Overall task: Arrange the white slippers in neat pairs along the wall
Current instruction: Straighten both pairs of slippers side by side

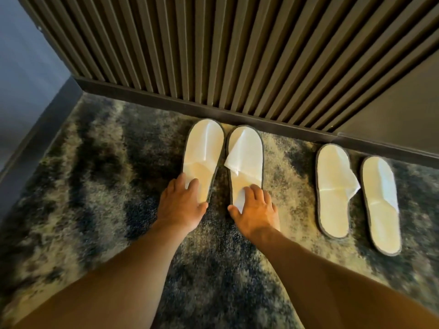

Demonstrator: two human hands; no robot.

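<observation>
Two pairs of flat white slippers with grey edging lie on the carpet, toes toward the slatted wall. The left pair is made of a slipper (203,150) and its mate (247,155), side by side and nearly touching. My left hand (181,205) grips the heel end of the left one, fingers on top and thumb at its edge. My right hand (255,210) holds the heel end of the mate the same way. The right pair (332,186) (381,203) lies apart from my hands, slightly angled.
A dark ribbed wall panel (213,55) with a dark skirting board (213,108) runs across the back. A blue-grey side wall (23,67) closes the corner at left. The floor is a mottled dark-and-cream carpet (95,174).
</observation>
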